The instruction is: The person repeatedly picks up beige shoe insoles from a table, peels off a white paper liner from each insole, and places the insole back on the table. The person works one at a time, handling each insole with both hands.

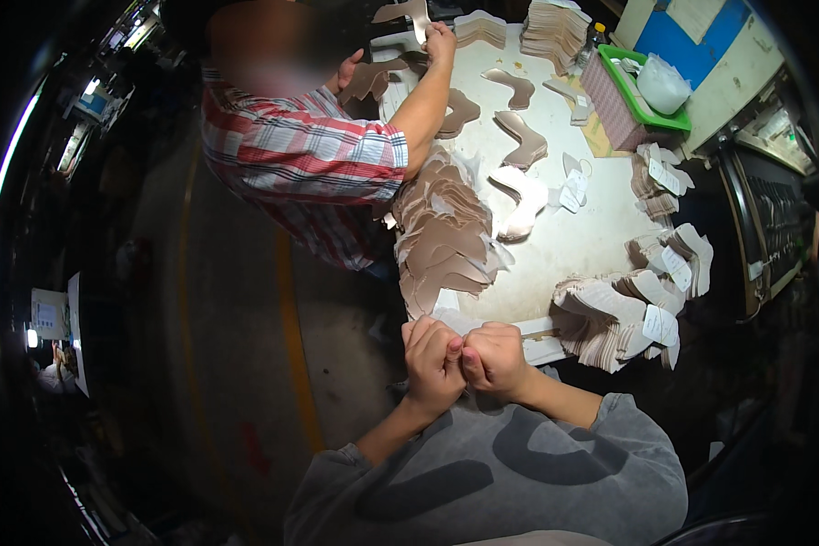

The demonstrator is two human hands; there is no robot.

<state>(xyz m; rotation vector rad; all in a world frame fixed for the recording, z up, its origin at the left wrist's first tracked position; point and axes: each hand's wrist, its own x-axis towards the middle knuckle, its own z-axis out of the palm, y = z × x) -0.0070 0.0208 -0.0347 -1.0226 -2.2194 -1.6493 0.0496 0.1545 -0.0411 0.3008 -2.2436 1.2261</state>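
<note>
My left hand (433, 364) and my right hand (498, 361) meet in front of my chest at the table's near edge. Both are closed, fingers curled in and thumbs almost touching. Whatever they may grip is hidden inside the fingers. Just beyond my knuckles a pale grey-white piece (457, 318) shows; whether I hold it or it lies on the table I cannot tell. Past it a long heap of brown curved cut pieces (446, 238) runs along the table's left edge. Right of my hands stand bundled stacks of pale curved pieces (601, 318) with white tags.
A co-worker in a plaid shirt (309, 164) stands at the table's left, lifting a curved piece (408, 13). On the white table (569, 246) lie loose curved pieces (519, 136). A green-rimmed basket (621, 100) with a plastic bag stands far right, near a dark rack (769, 214).
</note>
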